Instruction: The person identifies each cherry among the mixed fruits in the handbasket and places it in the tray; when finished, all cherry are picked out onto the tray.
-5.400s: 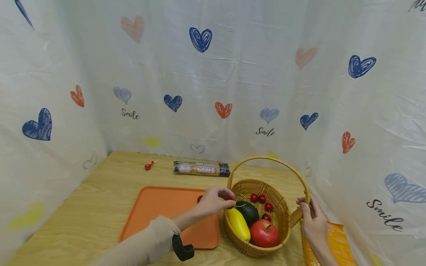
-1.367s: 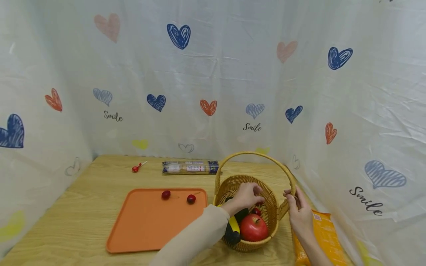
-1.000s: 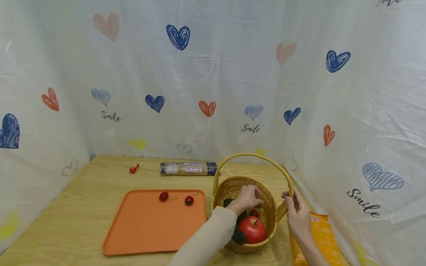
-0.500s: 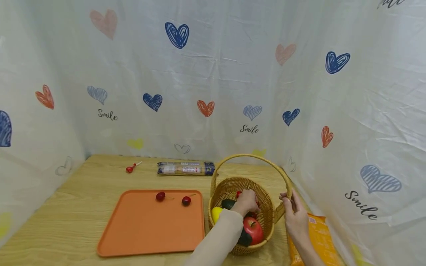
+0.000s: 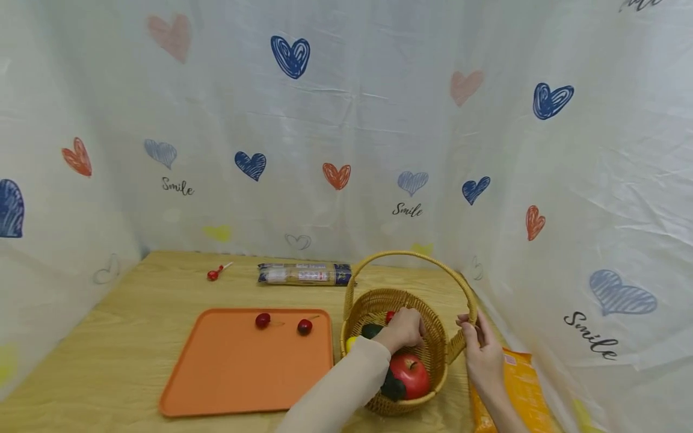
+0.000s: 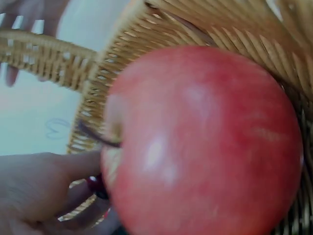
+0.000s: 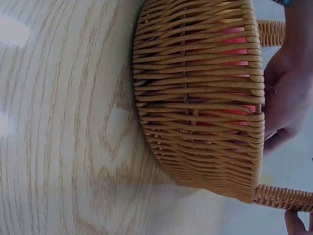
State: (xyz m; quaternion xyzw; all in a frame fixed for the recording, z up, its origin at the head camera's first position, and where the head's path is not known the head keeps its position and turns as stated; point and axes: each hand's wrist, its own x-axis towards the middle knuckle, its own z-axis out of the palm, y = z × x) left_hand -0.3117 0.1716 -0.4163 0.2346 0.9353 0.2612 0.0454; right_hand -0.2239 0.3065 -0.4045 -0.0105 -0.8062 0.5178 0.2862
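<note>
Left hand (image 5: 405,328) was down inside the wicker basket (image 5: 379,297), thumb and fingers curled about a dark red cherry (image 6: 96,186) just past the apple (image 5: 410,374), which hid part of the grip. Right hand (image 5: 484,355) pinched the handle (image 7: 276,196) between thumb and fingers, low on that hand's side. Step in hand, as judged: handling the cherry within the basket. It seemed to call for a light pinch, a thumb tip clear of the apple, a stem free of the weave, and a firm right-hand hold, since so light a basket could tip. Edges: rim all round the left wrist, handle arching beyond the left hand; likeliest clear way out ran up and leftward over the rim. Left of that hand, just beside the basket, the orange tray (image 5: 243,373) offered wide bare room, its two cherries (image 5: 262,320) lying toward the far edge. Right side tighter: packet (image 5: 522,385) by the right forearm, curtain (image 5: 612,180) close beyond. Worktop (image 5: 119,325) lay open well left of both hands.
</note>
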